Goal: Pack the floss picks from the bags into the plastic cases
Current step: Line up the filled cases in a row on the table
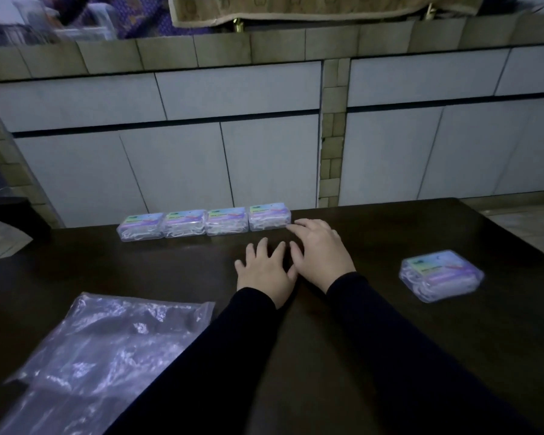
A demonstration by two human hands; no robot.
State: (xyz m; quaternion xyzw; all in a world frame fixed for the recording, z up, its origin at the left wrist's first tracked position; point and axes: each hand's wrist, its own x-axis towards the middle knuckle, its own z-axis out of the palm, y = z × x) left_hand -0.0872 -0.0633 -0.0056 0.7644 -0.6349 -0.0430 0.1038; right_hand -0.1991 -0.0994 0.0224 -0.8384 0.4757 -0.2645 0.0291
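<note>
Currently: four filled plastic cases rowed at table's far edge; a fifth case well apart, right.
Left hand and right hand flat, fingers spread, holding nothing; bag limp, crinkly, near-left; cases likely light, rigid, slick; take by the long sides.

Dim light; a dark wooden table stands before a white-tiled wall under a beige-tiled ledge.
</note>
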